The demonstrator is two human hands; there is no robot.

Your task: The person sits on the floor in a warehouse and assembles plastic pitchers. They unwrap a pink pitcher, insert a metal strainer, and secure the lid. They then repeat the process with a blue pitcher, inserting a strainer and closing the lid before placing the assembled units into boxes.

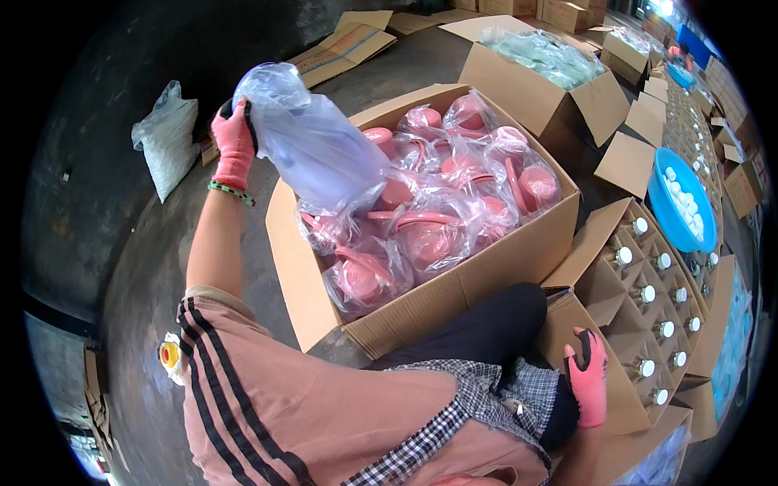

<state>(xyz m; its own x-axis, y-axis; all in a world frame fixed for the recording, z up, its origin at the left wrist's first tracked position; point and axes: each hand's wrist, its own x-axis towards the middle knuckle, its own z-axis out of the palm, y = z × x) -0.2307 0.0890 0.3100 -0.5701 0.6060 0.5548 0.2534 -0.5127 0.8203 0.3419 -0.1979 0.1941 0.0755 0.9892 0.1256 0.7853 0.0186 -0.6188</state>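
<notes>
Your left hand (233, 144) is raised above the near-left corner of the big box (454, 287), clenched on the top of a clear plastic bag (312, 138). The bag hangs tilted, its lower end touching the bagged pink pots (421, 235) that fill the box. Your right hand (587, 377) is down by your knee, fingers loosely spread on the flap of the bottle box (648, 324), grasping nothing.

You hold the bag by a bunched neck only, and the film looks slick, so it could slide through your glove if you lift fast. Whatever is inside is hidden by the folds, so I cannot tell how heavy it is. Its lower end may catch on the pots' handles and drag a neighbour out, or tear.

Around you: a second open box (543, 81) of pale green bagged goods just behind the big one, a blue basin (660, 206) of white caps to the right, and a white sack (166, 138) on the floor to your left. Your knee and the upright flaps crowd the gap between the two near boxes.
</notes>
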